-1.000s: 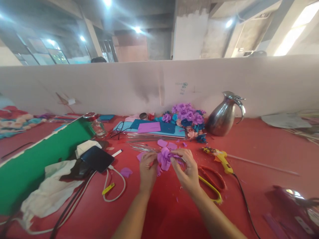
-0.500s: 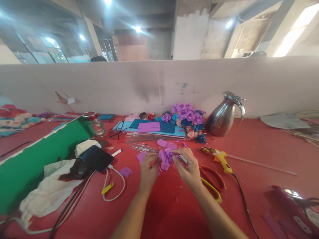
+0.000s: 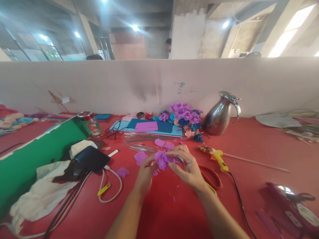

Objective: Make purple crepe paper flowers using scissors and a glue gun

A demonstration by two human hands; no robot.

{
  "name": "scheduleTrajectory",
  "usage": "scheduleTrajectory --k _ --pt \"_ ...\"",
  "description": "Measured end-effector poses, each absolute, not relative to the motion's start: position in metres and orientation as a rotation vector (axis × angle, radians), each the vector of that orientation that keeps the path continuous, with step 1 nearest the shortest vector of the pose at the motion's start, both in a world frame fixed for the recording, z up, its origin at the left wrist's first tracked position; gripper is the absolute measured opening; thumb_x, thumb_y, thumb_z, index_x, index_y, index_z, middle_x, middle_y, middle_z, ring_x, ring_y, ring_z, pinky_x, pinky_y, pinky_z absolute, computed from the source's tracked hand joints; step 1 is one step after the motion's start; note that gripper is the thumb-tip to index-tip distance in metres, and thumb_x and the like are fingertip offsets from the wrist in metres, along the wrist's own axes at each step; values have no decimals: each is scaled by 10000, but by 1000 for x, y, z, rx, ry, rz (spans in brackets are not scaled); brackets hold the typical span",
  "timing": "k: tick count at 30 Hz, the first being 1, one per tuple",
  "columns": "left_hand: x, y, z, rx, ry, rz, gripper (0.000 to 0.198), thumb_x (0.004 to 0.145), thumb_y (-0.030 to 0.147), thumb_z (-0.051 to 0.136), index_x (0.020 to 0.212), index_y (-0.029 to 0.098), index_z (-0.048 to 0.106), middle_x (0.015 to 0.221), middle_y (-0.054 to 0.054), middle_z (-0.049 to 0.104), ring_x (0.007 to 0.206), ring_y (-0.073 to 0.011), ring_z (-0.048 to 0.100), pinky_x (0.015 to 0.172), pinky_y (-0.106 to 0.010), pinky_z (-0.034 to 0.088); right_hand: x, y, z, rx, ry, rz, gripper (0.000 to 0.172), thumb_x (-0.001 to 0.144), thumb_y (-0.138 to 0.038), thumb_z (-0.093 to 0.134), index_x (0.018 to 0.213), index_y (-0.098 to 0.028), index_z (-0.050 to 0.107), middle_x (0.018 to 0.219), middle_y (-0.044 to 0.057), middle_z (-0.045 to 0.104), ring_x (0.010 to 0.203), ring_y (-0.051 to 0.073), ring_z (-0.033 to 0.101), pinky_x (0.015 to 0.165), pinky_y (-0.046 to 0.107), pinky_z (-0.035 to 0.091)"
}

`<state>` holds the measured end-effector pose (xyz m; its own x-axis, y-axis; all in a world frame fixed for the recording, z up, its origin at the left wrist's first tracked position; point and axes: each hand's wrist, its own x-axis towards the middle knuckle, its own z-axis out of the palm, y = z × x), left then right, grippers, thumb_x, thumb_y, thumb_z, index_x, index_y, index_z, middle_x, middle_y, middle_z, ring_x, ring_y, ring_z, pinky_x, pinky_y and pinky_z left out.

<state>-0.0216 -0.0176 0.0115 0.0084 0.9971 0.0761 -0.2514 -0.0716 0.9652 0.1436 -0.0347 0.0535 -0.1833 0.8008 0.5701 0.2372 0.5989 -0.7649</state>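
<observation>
Both my hands meet over the red table (image 3: 159,205) around a small purple paper flower (image 3: 161,159). My left hand (image 3: 144,172) pinches the flower from the left side, fingers closed on it. My right hand (image 3: 188,167) curls round it from the right, fingertips on the petals. Loose purple petal pieces (image 3: 140,156) lie just beyond the hands. A yellow glue gun (image 3: 215,155) rests to the right of my right hand. Red and yellow scissors (image 3: 211,179) lie partly hidden under my right wrist.
A pile of finished purple, blue and pink flowers (image 3: 185,119) sits at the back beside a steel jug (image 3: 220,114). Coloured sheets (image 3: 149,127), glasses (image 3: 113,131) and a jar (image 3: 92,124) lie behind. A green board (image 3: 32,156), phone (image 3: 92,159), cloth and cables occupy the left.
The hands and flower have lifted slightly and turned; the right hand's fingers now spread more over the petals. The view has shifted a little to the right.
</observation>
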Motion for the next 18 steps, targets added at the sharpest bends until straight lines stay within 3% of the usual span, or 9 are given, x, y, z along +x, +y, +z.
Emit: scheduleTrajectory --k 9,14,18 --pt "-20 -21 16 1047 831 1232 101 602 298 795 668 229 761 853 -60 760 926 -278 650 809 -364 462 147 -39 61 -818 -1786 695 254 814 -339 675 1057 -267 696 904 23 596 911 207 530 854 380 416" --pt "-22 -19 13 1118 861 1288 152 649 293 780 781 218 783 955 -69 739 948 -254 629 822 -333 450 143 -38 60 -831 -1705 623 126 829 -271 637 946 -237 669 927 39 632 933 216 538 860 387 406" --pt "-24 -17 10 1190 975 1415 165 663 290 776 806 206 783 898 -63 718 924 -233 609 844 -322 442 141 -37 56 -876 -1643 565 113 821 -230 609 922 -233 657 899 36 610 920 216 527 846 378 393"
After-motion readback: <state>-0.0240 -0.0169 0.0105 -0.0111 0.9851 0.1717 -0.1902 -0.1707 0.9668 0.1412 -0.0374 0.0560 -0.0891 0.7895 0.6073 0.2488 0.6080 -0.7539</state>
